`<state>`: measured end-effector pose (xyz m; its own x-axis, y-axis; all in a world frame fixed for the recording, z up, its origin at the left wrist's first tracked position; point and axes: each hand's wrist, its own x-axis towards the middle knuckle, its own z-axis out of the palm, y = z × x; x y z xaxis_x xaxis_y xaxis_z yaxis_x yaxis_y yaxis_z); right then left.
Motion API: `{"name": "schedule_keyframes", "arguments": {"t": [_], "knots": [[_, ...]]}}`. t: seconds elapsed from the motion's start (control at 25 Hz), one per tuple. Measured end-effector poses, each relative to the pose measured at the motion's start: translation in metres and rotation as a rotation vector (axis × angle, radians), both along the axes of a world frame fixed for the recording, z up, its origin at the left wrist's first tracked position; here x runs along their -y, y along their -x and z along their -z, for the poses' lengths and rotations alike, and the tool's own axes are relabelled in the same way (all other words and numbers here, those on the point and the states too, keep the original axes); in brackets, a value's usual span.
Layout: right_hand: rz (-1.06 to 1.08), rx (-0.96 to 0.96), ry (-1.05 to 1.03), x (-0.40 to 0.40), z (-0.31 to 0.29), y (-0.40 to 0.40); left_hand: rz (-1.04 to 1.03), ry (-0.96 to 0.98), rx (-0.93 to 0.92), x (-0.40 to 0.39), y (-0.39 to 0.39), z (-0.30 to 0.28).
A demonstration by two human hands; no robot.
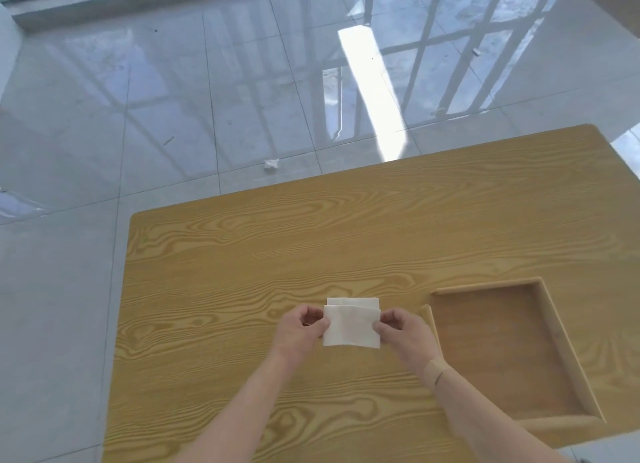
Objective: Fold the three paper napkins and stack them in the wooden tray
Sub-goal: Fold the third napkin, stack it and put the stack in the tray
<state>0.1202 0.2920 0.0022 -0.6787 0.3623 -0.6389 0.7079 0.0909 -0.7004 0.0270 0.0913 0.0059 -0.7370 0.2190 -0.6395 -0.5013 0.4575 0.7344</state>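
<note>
A white paper napkin [351, 326] is held just above the wooden table, with another white napkin layer [353, 302] showing behind its top edge. My left hand [301, 327] pinches the napkin's left edge between thumb and fingers. My right hand [403, 331] pinches its right edge the same way. The wooden tray [554, 331] sits to the right of my hands, and its inside holds nothing that I can see.
The table [277, 241] is light wood with strong grain; its far edge runs diagonally and its left edge is near the floor tiles. A crumpled white scrap [271, 164] lies on the glossy tiled floor beyond the table.
</note>
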Motion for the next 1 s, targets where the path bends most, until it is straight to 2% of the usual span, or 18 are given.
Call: {"name": "schedule_keyframes", "arguments": {"t": [0.2, 0.52, 1.0], "knots": [[0.046, 0.043, -0.030, -0.004, 0.010, 0.007, 0.065, 0.037, -0.001, -0.011, 0.007, 0.014], [0.094, 0.079, -0.070, -0.008, 0.020, 0.020, 0.040, 0.073, 0.021, -0.019, 0.017, 0.029], [0.109, 0.085, -0.110, -0.004, 0.022, 0.021, 0.117, 0.206, -0.042, -0.016, 0.019, 0.028]]}}
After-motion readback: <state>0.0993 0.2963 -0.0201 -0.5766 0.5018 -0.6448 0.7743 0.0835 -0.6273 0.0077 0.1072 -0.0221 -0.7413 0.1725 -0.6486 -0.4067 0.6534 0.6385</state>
